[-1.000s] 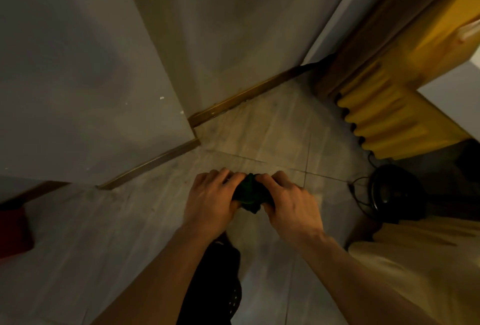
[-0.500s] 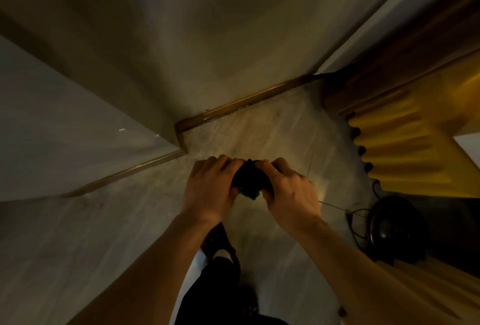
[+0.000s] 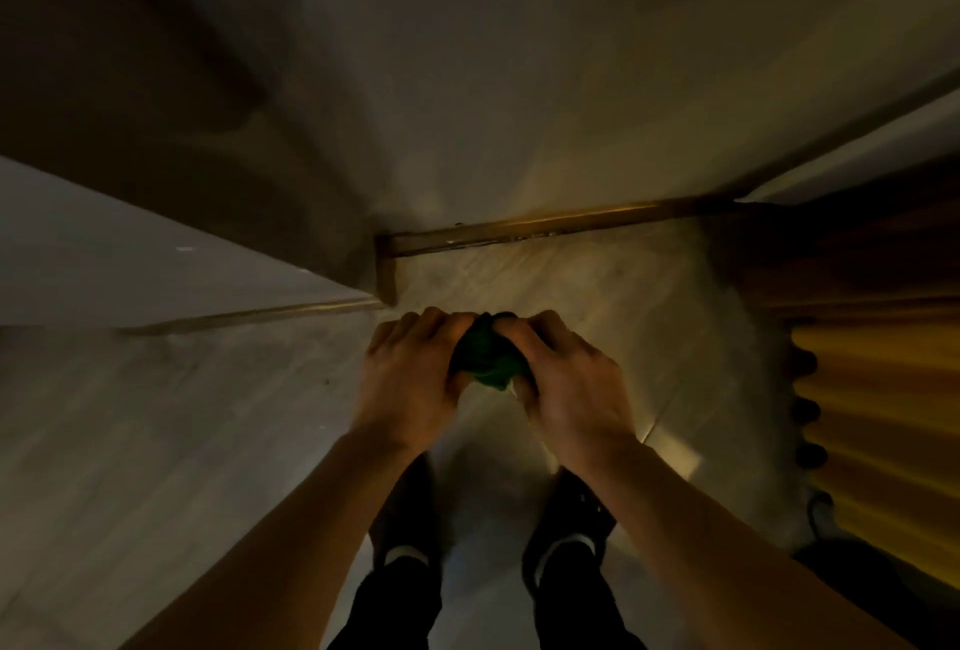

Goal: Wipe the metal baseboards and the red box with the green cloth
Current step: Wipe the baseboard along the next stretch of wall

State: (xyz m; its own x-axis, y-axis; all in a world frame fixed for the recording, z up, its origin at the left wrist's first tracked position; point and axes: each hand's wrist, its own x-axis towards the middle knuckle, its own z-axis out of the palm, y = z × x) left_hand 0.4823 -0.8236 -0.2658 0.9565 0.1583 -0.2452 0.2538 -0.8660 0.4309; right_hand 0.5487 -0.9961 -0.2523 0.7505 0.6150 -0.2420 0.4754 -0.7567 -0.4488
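The green cloth (image 3: 485, 361) is bunched into a small wad between my two hands, held above the pale floor. My left hand (image 3: 410, 379) grips its left side and my right hand (image 3: 566, 389) grips its right side, fingers curled over the top. Just beyond my fingertips, brass-coloured metal baseboards run along the wall foot: one strip (image 3: 545, 228) goes right from the wall corner, a short piece (image 3: 385, 275) wraps the corner, and another strip (image 3: 249, 317) goes left. The red box is out of view.
A yellow ribbed piece of furniture (image 3: 878, 389) stands at the right. My two feet in dark shoes (image 3: 566, 530) stand on the pale floor (image 3: 208, 441) below my arms. A grey wall panel (image 3: 130, 254) juts out at the left.
The view has swung toward the wall corner, which now sits closer and more centred. The red box at the far left and the black round object at the right have left the frame. Both hands still hold the cloth.
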